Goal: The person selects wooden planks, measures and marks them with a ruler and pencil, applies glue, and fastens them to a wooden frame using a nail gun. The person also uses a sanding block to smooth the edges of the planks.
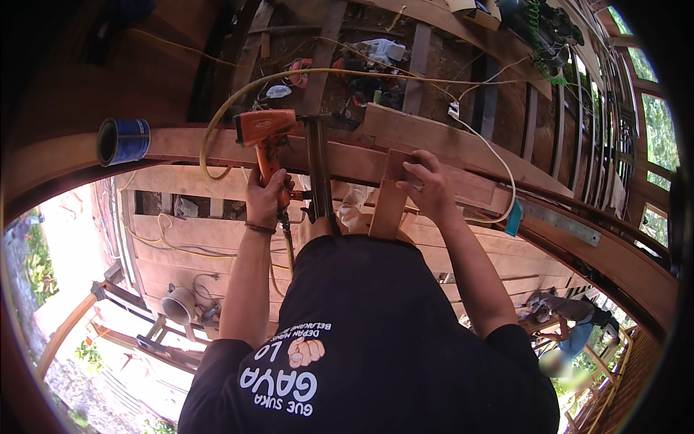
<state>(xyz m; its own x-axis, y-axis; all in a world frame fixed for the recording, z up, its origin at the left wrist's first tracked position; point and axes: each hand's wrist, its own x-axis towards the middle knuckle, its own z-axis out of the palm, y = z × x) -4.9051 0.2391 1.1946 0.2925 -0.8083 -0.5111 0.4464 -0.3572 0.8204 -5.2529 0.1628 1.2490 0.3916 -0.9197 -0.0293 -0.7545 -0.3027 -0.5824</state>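
Note:
My left hand (266, 197) is wrapped round the handle of an orange nail gun (264, 129). The gun's long dark magazine (319, 163) lies to the right of the handle, over a long wooden beam (354, 160). A hose (288, 246) runs down from the base of the handle. With fingers and thumb, my right hand (432, 184) grips the right side of a short wooden board (388, 206). Its upper end lies over the beam and its lower end comes close to my black shirt.
A blue can (124, 142) lies on its side on the beam at left. A metal strip (560, 223) and a teal object (514, 218) are at right. Yellow hose (325, 71) loops beyond the beam, above open joists. A person (571, 325) bends down at lower right.

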